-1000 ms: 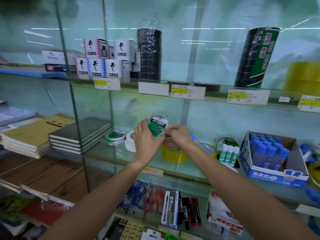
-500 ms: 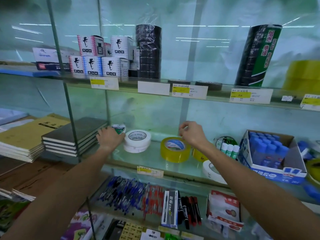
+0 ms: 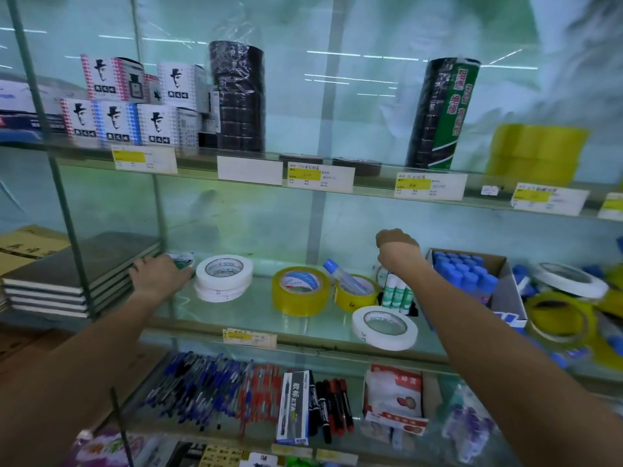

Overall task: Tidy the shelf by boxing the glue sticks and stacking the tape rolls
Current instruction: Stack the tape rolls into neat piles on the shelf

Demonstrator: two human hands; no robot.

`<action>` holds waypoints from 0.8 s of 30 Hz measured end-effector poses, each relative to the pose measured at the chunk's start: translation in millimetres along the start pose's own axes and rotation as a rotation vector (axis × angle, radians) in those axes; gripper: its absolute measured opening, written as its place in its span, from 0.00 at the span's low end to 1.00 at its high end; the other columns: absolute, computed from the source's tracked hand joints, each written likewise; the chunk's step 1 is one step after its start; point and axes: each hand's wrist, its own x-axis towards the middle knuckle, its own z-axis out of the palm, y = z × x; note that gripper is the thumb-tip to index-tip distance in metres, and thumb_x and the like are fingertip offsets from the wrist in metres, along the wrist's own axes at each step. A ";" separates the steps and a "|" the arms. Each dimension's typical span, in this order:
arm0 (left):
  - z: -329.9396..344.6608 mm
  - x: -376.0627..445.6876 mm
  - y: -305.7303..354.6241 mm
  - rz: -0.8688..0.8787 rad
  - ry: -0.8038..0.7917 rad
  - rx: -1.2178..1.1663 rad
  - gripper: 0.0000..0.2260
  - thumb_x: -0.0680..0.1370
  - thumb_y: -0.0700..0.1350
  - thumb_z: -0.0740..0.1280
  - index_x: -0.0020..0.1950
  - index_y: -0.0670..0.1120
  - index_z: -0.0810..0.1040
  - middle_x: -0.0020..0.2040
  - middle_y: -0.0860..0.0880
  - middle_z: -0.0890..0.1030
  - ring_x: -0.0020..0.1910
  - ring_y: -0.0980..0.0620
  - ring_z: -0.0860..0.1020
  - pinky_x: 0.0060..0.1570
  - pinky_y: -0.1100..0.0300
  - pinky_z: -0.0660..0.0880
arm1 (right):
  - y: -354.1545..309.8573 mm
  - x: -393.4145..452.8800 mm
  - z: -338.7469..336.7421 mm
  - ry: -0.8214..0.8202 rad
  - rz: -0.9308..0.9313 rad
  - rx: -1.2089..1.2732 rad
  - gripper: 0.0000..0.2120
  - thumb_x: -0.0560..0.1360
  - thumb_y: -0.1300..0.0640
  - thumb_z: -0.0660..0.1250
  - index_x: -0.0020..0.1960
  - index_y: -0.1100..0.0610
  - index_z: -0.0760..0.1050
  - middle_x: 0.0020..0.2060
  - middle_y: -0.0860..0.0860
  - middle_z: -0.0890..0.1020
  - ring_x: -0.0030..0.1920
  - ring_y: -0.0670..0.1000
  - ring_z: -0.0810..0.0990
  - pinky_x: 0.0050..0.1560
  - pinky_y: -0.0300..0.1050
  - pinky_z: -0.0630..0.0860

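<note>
— Where is the left hand (image 3: pixel 158 277)?
— Low on the glass shelf (image 3: pixel 236 318), fingers spread over a small green-and-white tape roll (image 3: pixel 182 261) lying flat at the shelf's left end. It rests on the roll; whether it actually grips it I cannot tell.

— And the right hand (image 3: pixel 397 251)?
— Curled into a loose fist, raised above the shelf, knuckles up. What, if anything, is inside the fist is hidden.

— What sits near the left one?
— Just beside the small roll, two white tape rolls (image 3: pixel 224 276) stacked one on the other. Further right, a yellow tape roll (image 3: pixel 300 291) standing flat, then a smaller yellow roll (image 3: pixel 355 294) with a blue-capped glue stick (image 3: pixel 344 276) leaning in its core.

— And under the right hand?
— Three green-labelled glue sticks (image 3: pixel 397 294) stand upright together. In front of them, at the shelf's edge, lies another white tape roll (image 3: pixel 384 326). To the right, an open cardboard box (image 3: pixel 505 291) is packed with blue-capped glue sticks (image 3: pixel 462 271). Beyond the box, more loose rolls, white and yellow, lie in a blurred heap.
</note>
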 end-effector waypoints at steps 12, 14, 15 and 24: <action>-27.5 -33.7 86.8 0.428 0.360 -0.201 0.10 0.72 0.41 0.66 0.52 0.45 0.82 0.56 0.40 0.79 0.56 0.38 0.73 0.57 0.47 0.68 | 11.5 3.1 22.2 0.000 -0.033 -0.130 0.15 0.72 0.69 0.64 0.58 0.60 0.75 0.53 0.57 0.78 0.52 0.59 0.79 0.45 0.47 0.71; -29.1 -49.6 109.9 0.516 0.314 -0.253 0.09 0.71 0.41 0.66 0.48 0.47 0.83 0.53 0.42 0.80 0.54 0.39 0.74 0.56 0.49 0.70 | 11.7 4.0 23.6 0.008 -0.033 -0.144 0.16 0.72 0.70 0.63 0.58 0.61 0.75 0.53 0.58 0.79 0.53 0.59 0.79 0.46 0.47 0.71; -29.1 -57.7 121.2 0.542 0.281 -0.296 0.08 0.71 0.41 0.67 0.47 0.48 0.83 0.52 0.43 0.81 0.53 0.40 0.75 0.55 0.50 0.71 | 12.1 4.7 24.8 0.012 -0.033 -0.149 0.16 0.71 0.71 0.63 0.58 0.61 0.75 0.54 0.58 0.79 0.53 0.59 0.78 0.46 0.47 0.71; -27.6 -119.9 193.9 0.577 -0.114 -0.690 0.07 0.76 0.38 0.65 0.45 0.45 0.84 0.43 0.50 0.83 0.40 0.56 0.78 0.46 0.64 0.72 | 26.4 0.7 12.3 0.142 -0.070 -0.118 0.19 0.73 0.68 0.64 0.63 0.62 0.69 0.59 0.59 0.70 0.59 0.60 0.72 0.53 0.51 0.72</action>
